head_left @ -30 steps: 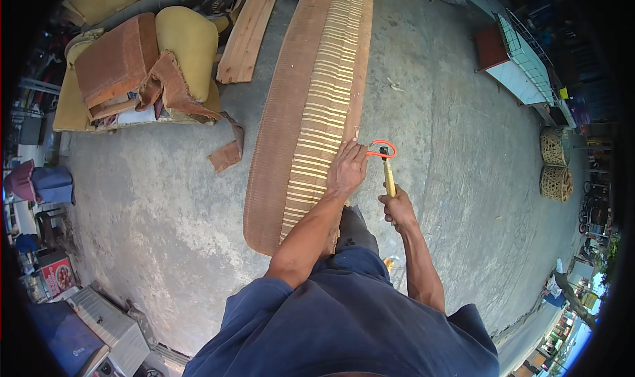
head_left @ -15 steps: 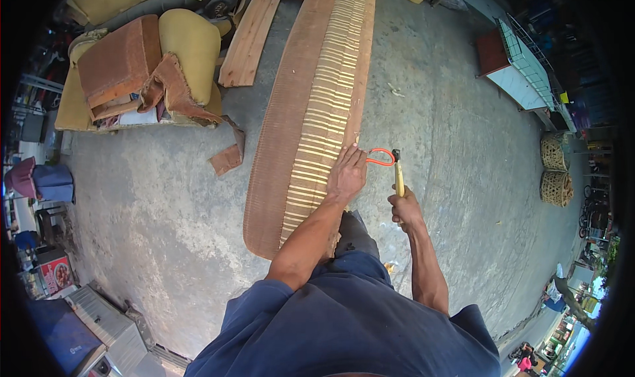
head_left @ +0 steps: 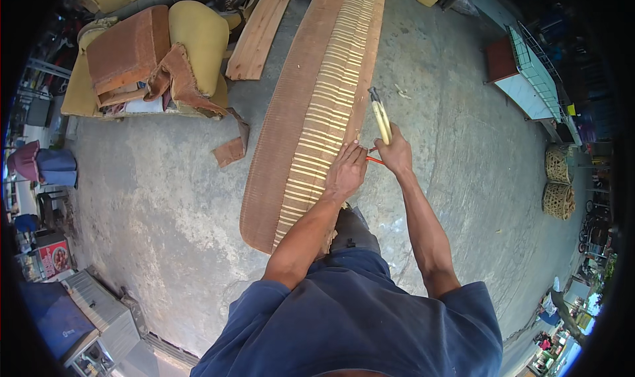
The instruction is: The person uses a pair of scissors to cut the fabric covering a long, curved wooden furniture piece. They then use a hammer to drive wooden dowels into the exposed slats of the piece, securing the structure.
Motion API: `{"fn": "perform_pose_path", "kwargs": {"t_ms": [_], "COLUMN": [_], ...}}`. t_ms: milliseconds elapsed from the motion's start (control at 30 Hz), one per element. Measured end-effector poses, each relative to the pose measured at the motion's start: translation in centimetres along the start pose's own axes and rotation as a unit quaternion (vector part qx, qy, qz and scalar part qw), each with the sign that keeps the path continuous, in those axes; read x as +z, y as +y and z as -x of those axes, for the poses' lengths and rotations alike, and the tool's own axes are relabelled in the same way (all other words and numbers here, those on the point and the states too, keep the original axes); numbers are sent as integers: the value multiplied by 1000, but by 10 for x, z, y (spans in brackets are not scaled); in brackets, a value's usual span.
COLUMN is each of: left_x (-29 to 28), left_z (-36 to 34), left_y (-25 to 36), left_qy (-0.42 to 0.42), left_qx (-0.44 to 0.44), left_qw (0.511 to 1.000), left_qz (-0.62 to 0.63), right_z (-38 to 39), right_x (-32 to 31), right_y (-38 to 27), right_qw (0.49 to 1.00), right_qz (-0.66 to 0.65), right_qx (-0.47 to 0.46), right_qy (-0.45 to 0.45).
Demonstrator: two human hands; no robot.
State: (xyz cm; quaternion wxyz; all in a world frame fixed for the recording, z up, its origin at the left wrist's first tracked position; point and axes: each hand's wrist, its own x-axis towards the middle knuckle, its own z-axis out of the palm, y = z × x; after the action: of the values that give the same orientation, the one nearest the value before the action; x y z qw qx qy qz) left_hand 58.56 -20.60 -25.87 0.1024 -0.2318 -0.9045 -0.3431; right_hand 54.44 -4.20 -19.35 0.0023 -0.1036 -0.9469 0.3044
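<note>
A long brown upholstered panel [head_left: 284, 139], with pale cross-stripes along one band, runs away from me. My left hand [head_left: 347, 168] rests on its right edge, fingers closed on a red-handled tool [head_left: 374, 159], whose loop is partly hidden behind my right hand [head_left: 395, 151]. That hand grips the pale handle of a hammer [head_left: 380, 116], its dark head raised above the panel's right edge. The panel's near end lies beside my legs.
A torn yellow-and-brown sofa [head_left: 198, 46] stands at upper left, with a fabric scrap [head_left: 228, 152] beside it and bare planks [head_left: 258, 26] nearby. A white-and-red cabinet [head_left: 514, 98] and two stacked woven baskets [head_left: 557, 198] stand on the right of the concrete floor [head_left: 476, 192].
My right hand has swung up and forward with the hammer, whose head has left the red tool and is now higher in view. My left hand stays at the panel's edge.
</note>
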Motion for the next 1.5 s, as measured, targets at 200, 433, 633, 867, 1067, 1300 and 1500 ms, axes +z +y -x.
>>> {"fn": "perform_pose_path", "kwargs": {"t_ms": [200, 433, 633, 867, 1067, 1300, 1500], "left_x": [-48, -100, -87, -88, -90, -109, -134], "left_z": [28, 83, 80, 82, 90, 84, 100], "left_y": [2, -50, -48, -50, -47, -54, -89], "left_qy": [64, 117, 82, 82, 96, 108, 100], "left_qx": [-61, -424, -437, -443, -445, -433, -594], "left_qw": [995, 872, 855, 847, 858, 867, 779], "left_qz": [48, -216, -265, -282, -238, -221, -172], "right_z": [-59, -42, -60, 42, 56, 43, 31], "right_x": [18, -27, -2, 17, 5, -36, -29], "right_y": [-13, 22, 33, 45, 21, 7, 6], "right_qw": [970, 780, 703, 926, 949, 813, 780], "right_qz": [47, -202, -193, -53, -25, -188, -216], "right_qx": [-235, 167, 212, -267, -172, 225, 253], "right_qy": [30, -569, -651, -261, -264, -503, -531]}}
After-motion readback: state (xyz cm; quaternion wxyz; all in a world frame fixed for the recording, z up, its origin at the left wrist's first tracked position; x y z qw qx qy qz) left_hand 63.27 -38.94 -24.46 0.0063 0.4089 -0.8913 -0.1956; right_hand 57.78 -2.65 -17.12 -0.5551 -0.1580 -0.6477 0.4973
